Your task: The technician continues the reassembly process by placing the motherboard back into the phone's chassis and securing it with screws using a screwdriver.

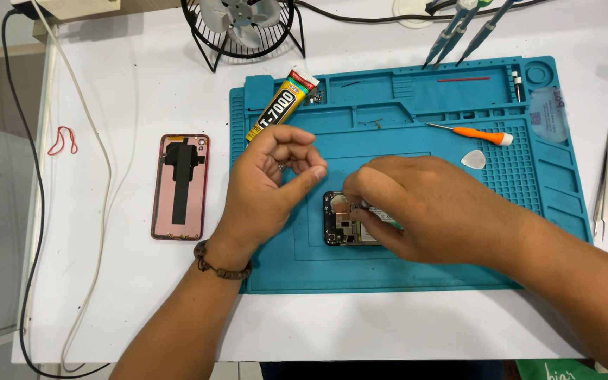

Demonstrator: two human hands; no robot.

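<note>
An opened phone [340, 224] with its circuit boards bared lies on the teal work mat [459, 267]. My right hand [423, 207] rests over the phone, its fingertips pinched on a small part at the phone's upper edge; what it grips is too small to name. My left hand [269, 186] hovers just left of the phone with fingers curled and thumb touching the forefinger, a tiny part possibly between them. A beaded bracelet [219, 266] circles that wrist.
A pink phone back cover [180, 186] lies inside-up on the white table left of the mat. On the mat are a yellow glue tube [281, 105], an orange-handled screwdriver [473, 133] and a white pick [473, 160]. Tweezers [605, 183] lie right. A small fan [242, 28], cables and blue screwdrivers [459, 32] sit behind.
</note>
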